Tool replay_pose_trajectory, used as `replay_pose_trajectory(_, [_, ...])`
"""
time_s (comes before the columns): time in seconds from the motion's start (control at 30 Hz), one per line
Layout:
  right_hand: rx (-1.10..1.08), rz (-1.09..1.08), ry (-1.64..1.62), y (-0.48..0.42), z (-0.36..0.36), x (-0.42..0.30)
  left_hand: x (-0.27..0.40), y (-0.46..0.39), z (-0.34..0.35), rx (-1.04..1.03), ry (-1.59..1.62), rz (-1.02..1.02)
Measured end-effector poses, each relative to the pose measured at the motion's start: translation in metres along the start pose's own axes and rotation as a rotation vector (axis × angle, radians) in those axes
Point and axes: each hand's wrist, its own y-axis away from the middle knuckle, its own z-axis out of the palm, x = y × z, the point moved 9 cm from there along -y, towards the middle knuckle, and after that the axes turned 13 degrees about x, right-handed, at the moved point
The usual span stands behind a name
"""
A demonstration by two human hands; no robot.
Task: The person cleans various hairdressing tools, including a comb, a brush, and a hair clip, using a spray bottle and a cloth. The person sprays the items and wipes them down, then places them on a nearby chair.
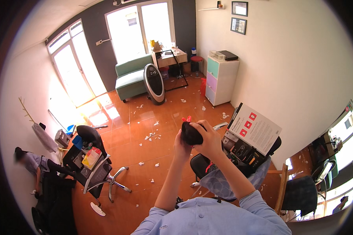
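A rounded black object (191, 133), its exact kind unclear, is held up in front of my chest between both hands. My left hand (181, 145) supports it from the left and below, partly hidden behind it. My right hand (209, 139) curls its fingers over the object's top and right side. Something small and red (187, 119) sticks out just above the black object. Right of my hands, a black chair (200, 166) carries several dark boxes (243, 152), a white printed box or panel (257, 129) and a patterned grey cloth (220, 183).
Paper scraps (150, 136) litter the orange tiled floor. At left, an office chair (91, 132) stands by loaded goods, and a person (36, 164) sits against the wall. Ahead are a green sofa (131, 79), an oval-framed machine (154, 83) and a drawer cabinet (222, 79). A wood-framed mirror (282, 188) is at right.
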Motion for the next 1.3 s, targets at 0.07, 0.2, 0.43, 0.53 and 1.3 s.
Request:
replay_pose_trajectory(0.07, [-0.002,0.029,-0.019,0.001,0.007,0.001,0.005,0.001,0.014,-0.072,0.075,-0.015])
replay_pose_trajectory(0.2, [-0.109,-0.022,-0.119,0.025,0.022,-0.01,0.03,-0.011,0.013,-0.253,0.358,0.033])
replay_pose_trajectory(0.43, [0.024,0.085,-0.046,-0.005,0.011,0.017,0.008,-0.012,0.021,-0.13,0.075,-0.01])
replay_pose_trajectory(0.53, [0.013,-0.035,0.007,-0.006,0.019,0.001,0.015,-0.018,0.023,-0.165,0.209,0.033])
replay_pose_trajectory(1.3, [-0.344,0.475,-0.55,0.013,0.066,0.05,0.048,-0.032,0.005,-0.087,-0.071,0.169])
